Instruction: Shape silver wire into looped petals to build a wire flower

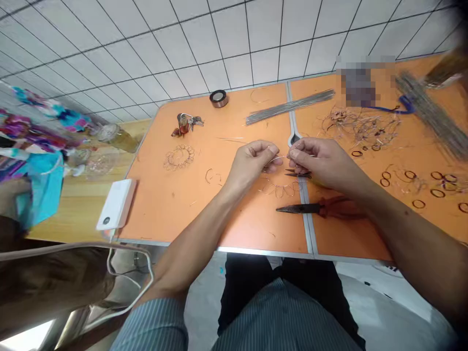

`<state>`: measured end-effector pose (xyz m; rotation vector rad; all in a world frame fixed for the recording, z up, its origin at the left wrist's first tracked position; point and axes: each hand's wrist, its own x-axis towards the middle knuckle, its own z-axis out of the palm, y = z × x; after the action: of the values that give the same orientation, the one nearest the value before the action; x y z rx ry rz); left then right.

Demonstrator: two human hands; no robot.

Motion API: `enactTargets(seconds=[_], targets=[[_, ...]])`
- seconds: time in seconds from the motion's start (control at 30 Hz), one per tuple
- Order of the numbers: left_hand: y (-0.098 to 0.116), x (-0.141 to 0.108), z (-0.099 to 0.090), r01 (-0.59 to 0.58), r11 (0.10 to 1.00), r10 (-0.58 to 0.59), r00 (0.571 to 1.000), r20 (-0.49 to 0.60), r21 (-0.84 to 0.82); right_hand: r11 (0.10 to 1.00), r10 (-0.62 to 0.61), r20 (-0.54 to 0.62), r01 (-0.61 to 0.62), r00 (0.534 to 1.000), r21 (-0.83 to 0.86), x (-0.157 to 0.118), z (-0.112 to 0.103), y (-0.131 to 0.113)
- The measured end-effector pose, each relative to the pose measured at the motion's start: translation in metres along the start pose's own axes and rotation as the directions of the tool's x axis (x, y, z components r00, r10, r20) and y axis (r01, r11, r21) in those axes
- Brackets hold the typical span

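Silvery wire (280, 160) pinched between my left hand (250, 163) and right hand (320, 161), fingertips closed; red-handled pliers (321, 208) at five o'clock.

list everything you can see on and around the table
orange table: 1, orange with metal seam, in front of the person
straight wire bundles: 2, grey, far side of table
needle-nose pliers: 1, red handles, near front edge
tape roll: 1, dark and copper, far edge
wire figure: 1, copper and grey, left of centre
coiled wire flower: 1, copper, left of centre
wire rings: many, copper, right side
wire tangle: 1, copper and silver, far right
power bank: 1, white, left table edge
thin wire: 1, pale, between the hands
left hand: 1, pinching the wire, centre
right hand: 1, pinching the wire, centre
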<state>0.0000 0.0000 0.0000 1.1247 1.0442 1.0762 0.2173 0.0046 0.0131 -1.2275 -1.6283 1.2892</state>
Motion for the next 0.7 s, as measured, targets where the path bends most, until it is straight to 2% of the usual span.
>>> enactTargets(seconds=[0.3, 0.5, 0.7], targets=[[0.0003, 0.0008, 0.0018, -0.019, 1.0, 0.02, 0.999, -0.027, 0.006, 0.999, -0.006, 0.031, 0.005, 1.0, 0.042, -0.0018, 0.0004, -0.0027], [0.0017, 0.0008, 0.0015, 0.024, 0.999, -0.025, 0.998, -0.063, -0.024, 0.999, -0.015, 0.033, 0.014, 0.999, 0.041, -0.0014, 0.0006, -0.0014], [0.0009, 0.0012, 0.0002, 0.048, 0.996, -0.05, 0.998, -0.038, -0.072, 0.999, -0.016, 0.034, 0.015, 0.999, 0.033, -0.0023, 0.0001, -0.0014]])
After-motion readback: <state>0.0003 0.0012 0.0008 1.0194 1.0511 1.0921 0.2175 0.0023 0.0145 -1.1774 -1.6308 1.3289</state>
